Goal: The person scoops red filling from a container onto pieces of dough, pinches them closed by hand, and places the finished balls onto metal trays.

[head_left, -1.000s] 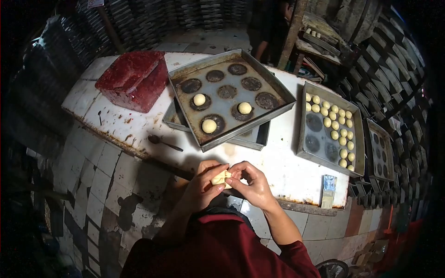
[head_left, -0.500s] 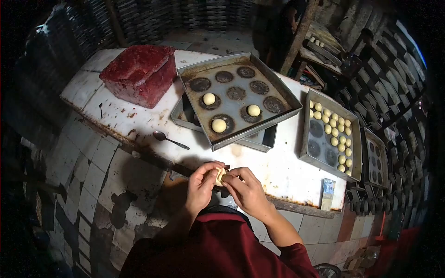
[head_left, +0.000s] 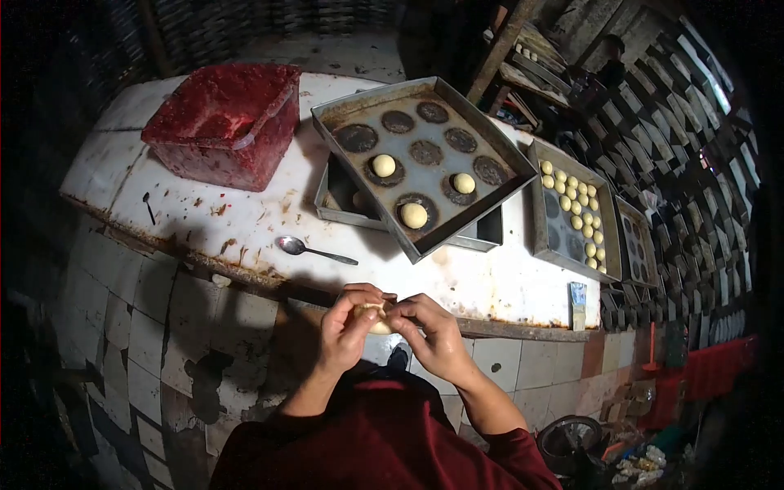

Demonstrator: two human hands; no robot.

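My left hand (head_left: 347, 322) and my right hand (head_left: 429, 331) meet just below the counter's front edge, both closed around a small pale dough piece (head_left: 376, 315) that is mostly hidden by my fingers. Past my hands, a metal baking tray (head_left: 339, 110) with dark round marks carries three dough balls (head_left: 413, 215); it rests tilted on another tray. A metal spoon (head_left: 310, 249) lies on the white counter (head_left: 245, 220) to the left of my hands.
A red tub of red filling (head_left: 220, 122) stands at the back left. To the right sits a tray (head_left: 543, 245) with several small dough balls, and beside it another tray (head_left: 633, 245). A small packet (head_left: 578, 304) leans at the counter's right front edge.
The view has shifted right and tilted, so the counter and trays slid leftward and up. My hands stay together on the dough, pinching it closer and covering more of it.
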